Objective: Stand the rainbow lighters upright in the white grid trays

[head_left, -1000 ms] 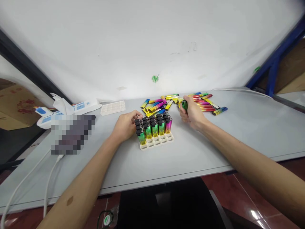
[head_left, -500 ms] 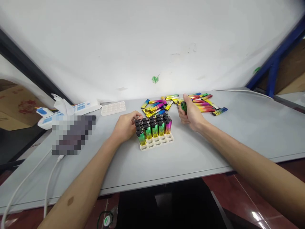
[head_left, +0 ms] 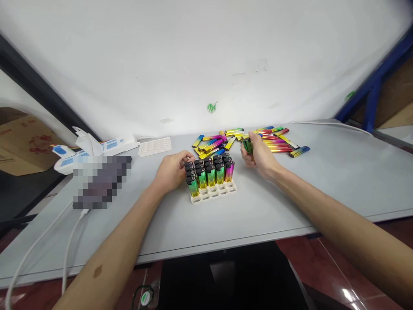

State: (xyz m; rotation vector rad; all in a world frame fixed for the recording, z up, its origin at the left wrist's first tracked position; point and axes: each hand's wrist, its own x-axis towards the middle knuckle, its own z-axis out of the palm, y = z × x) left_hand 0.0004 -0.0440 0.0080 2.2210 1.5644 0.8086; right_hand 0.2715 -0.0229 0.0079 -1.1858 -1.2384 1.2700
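A white tray (head_left: 214,193) with rows of holes stands on the table in front of me. Several upright lighters (head_left: 211,175), metallic green-yellow with black tops and one of them purple, fill its rear rows, while the front holes are bare. My left hand (head_left: 172,171) is curled against the tray's left rear side; the lighters partly hide its fingertips. To the right of the tray, my right hand (head_left: 258,157) is closed around a green lighter (head_left: 248,145), thumb on top, just in front of a loose pile of colourful lighters (head_left: 211,147).
A second white tray (head_left: 155,147) lies flat at the back left. Beside it are a power strip (head_left: 112,144) with plugs and a blurred dark device (head_left: 103,181) on a white cable (head_left: 67,254). A white wall (head_left: 180,64) rises behind the table (head_left: 258,215).
The lighter in my right hand has tilted slightly and shows more of its green body. My left hand and the tray keep their places; the whole view has shifted a little.
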